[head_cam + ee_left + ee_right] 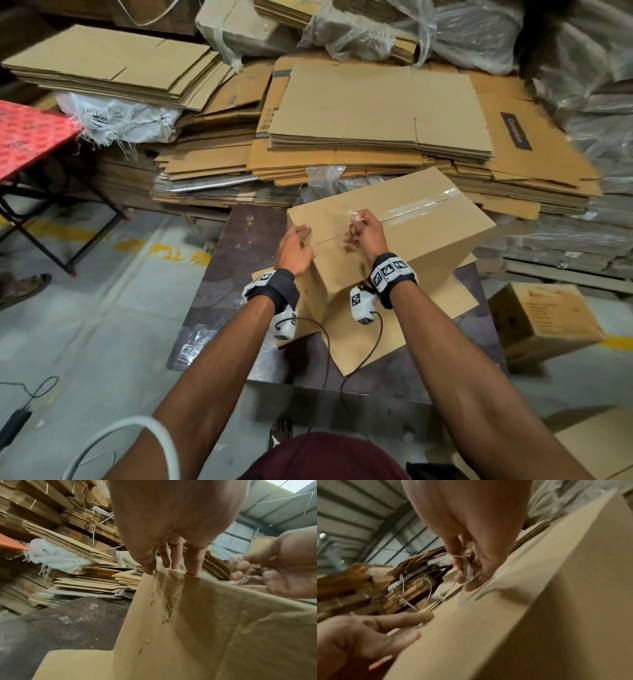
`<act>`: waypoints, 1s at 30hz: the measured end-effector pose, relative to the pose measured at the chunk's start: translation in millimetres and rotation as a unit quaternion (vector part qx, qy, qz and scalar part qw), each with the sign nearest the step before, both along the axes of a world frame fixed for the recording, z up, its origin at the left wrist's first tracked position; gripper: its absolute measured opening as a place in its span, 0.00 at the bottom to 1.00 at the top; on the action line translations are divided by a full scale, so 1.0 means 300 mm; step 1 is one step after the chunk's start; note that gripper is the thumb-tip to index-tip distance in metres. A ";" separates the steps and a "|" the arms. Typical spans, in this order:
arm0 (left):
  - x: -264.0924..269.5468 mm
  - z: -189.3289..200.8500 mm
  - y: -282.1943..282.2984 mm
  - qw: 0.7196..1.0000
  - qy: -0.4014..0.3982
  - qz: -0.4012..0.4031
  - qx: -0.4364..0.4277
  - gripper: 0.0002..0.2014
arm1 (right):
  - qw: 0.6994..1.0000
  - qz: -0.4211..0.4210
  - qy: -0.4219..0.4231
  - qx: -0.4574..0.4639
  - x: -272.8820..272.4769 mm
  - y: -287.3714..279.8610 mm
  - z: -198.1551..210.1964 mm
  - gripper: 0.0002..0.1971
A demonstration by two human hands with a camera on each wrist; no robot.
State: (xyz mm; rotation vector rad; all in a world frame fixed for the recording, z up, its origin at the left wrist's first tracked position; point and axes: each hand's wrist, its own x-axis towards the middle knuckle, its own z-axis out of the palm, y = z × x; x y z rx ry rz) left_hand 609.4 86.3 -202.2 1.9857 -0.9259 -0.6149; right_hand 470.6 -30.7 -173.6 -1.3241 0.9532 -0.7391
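A brown cardboard box (411, 236) stands tilted on a dark table (239, 246), with a strip of clear tape (416, 207) along its top seam. My left hand (294, 248) rests at the box's near left corner, its straight fingers (193, 561) pressing the top edge of the box (188, 615). My right hand (363, 233) pinches a crumpled end of clear tape (467, 569) just above the seam of the box (539, 608). The left hand (373, 631) shows again in the right wrist view, flat against the box top.
Flattened cardboard (370, 116) lies stacked behind the table, with plastic-wrapped bundles (462, 31) beyond. A red folding table (27, 137) stands at left. A smaller closed carton (544, 322) sits on the floor at right. Loose cardboard sheet (376, 329) lies under the box.
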 end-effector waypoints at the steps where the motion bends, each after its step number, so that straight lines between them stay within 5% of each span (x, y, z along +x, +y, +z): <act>1: 0.012 0.001 0.005 1.000 -0.003 -0.012 0.002 0.28 | 0.998 0.004 0.047 -0.052 -0.005 0.001 -0.001 0.12; 4: 0.046 0.013 0.014 0.998 -0.038 -0.044 0.017 0.29 | 0.970 0.009 0.152 -0.191 -0.011 0.020 -0.018 0.09; 11: 0.022 0.097 0.001 0.960 -0.200 -0.144 0.135 0.32 | 0.920 0.037 0.256 -0.293 0.029 -0.008 -0.055 0.23; 16: -0.072 0.083 -0.004 0.901 -0.272 -0.246 0.233 0.67 | 0.854 0.088 0.354 -0.371 0.040 -0.046 -0.067 0.14; 20: -0.070 0.067 -0.002 0.884 -0.312 -0.249 0.244 0.69 | 0.821 0.115 0.406 -0.385 0.034 -0.030 -0.039 0.14; 26: -0.020 0.089 -0.004 0.866 -0.334 -0.259 0.267 0.66 | 0.869 0.120 0.360 -0.319 0.009 -0.052 -0.019 0.04; 30: 0.044 0.120 -0.006 0.854 -0.350 -0.270 0.273 0.62 | 0.902 0.132 0.299 -0.283 0.004 -0.053 -0.027 0.19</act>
